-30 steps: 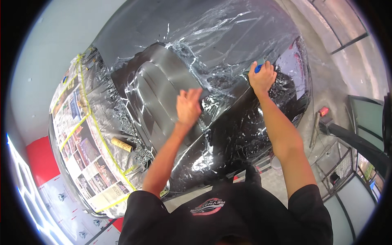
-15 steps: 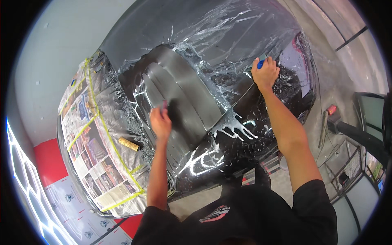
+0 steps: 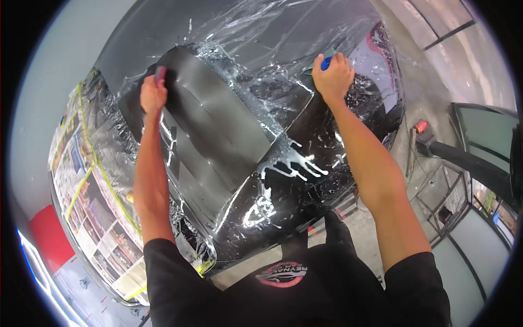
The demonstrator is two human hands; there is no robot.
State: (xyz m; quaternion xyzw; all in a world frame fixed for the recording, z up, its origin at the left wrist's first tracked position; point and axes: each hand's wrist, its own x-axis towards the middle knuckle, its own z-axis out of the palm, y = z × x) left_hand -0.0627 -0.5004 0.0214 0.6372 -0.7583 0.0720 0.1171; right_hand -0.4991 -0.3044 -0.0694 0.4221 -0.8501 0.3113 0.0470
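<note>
My left hand (image 3: 153, 95) is closed around a small reddish-pink hand tool (image 3: 160, 74). It is over the far left part of a dark, rippled film sheet (image 3: 218, 128) lying on a glossy black curved car surface (image 3: 305, 201). My right hand (image 3: 334, 79) grips a squeegee (image 3: 327, 62) with a blue handle and a greenish blade. That hand presses on wet, wrinkled clear plastic (image 3: 256, 32), to the right of the dark sheet. Whitish suds (image 3: 294, 166) run down the black surface by the sheet's near right corner.
Newspaper (image 3: 103, 229) fixed with yellow tape (image 3: 83, 188) covers the left side. A black metal post (image 3: 463, 163) and a framed panel (image 3: 485, 131) stand at right, and a red object (image 3: 420, 126) is near the post.
My left hand has moved up and left to the sheet's far end, its arm stretched further. My right hand stays near the same spot on the plastic. The whole view has shifted somewhat.
</note>
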